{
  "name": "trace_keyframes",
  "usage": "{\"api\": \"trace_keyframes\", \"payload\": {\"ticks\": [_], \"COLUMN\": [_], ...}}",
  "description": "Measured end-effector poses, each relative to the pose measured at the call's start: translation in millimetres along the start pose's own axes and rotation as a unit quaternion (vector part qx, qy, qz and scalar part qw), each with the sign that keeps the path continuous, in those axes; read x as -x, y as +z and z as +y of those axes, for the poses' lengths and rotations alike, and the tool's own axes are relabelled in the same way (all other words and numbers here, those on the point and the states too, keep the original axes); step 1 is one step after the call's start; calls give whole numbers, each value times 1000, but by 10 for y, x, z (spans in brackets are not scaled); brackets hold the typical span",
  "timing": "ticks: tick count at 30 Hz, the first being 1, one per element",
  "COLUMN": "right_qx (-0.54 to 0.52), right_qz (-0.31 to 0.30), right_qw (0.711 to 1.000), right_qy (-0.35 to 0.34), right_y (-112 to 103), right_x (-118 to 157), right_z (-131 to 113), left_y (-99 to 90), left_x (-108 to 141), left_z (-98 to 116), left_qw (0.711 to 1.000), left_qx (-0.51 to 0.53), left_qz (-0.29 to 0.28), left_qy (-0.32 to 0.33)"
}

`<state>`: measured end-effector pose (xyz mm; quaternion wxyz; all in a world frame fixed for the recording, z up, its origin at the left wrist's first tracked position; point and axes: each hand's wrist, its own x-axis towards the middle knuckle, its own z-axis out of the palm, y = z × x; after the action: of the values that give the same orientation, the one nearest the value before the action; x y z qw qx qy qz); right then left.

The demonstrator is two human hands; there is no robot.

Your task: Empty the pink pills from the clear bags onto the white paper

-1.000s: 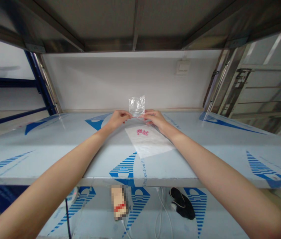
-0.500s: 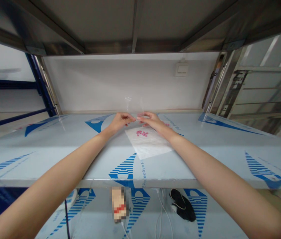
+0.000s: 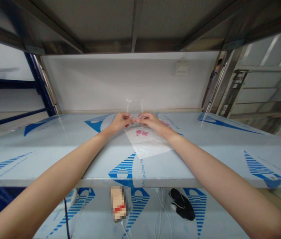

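Observation:
Near the back of the film-covered metal shelf, my left hand and my right hand meet, fingertips pinched close together. Between them they grip the lower edge of a clear plastic bag, which stands up above the fingers against the wall. Just in front of my hands lies a white sheet, and a cluster of small pink pieces rests on its upper left part. More pink pieces show beyond my right wrist, partly covered by it. Whether anything is inside the bag, I cannot tell.
The shelf surface carries blue-printed protective film and ends at a front edge. On a lower level are a blurred-out phone-shaped object with a white cable and a black item. A metal shelf hangs overhead.
The clear bag above my fingers has spread wider and stands more squarely. My fingertips have shifted slightly along its edge; the pink pieces and white sheet stay put.

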<state>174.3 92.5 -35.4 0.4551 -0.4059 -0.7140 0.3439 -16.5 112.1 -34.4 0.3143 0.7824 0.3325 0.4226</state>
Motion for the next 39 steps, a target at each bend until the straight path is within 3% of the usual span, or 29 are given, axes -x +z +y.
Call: {"api": "trace_keyframes", "payload": {"ticks": [5,10,17,21,24,27,32,35,37,39], "right_qx": [32,22,107,142,172,244,405,425,438,438], "right_qz": [22,19,35,18,3,78,203,247,283,302], "right_qw": [999,999,994,990,985,964,891,871,853,843], "right_qy": [7,16,-10,5,-33,-75,-21,6,33,77], "right_y": [-7,-44,-112,-87,-62,-109,-345,-457,-510,-566], "right_x": [10,-22,-152,-153,-118,-83,-49,-32,-12,13], "right_z": [-17,-2,95,155,156,139,153,168,186,221], "left_y": [-19,-70,-63,-65,-122,-223,-366,-390,-395,-403], "left_x": [-22,-18,4,3,-29,-49,24,73,93,107], "left_z": [4,22,-1,-64,-145,-207,-230,-237,-254,-282], "left_qw": [999,999,1000,999,993,968,882,848,837,835], "left_qx": [-6,-28,-21,-33,-96,-213,-423,-465,-462,-468], "left_qz": [-24,2,3,-5,30,69,24,70,112,111], "left_qy": [26,15,0,-37,-63,-111,-206,-245,-272,-268]}}
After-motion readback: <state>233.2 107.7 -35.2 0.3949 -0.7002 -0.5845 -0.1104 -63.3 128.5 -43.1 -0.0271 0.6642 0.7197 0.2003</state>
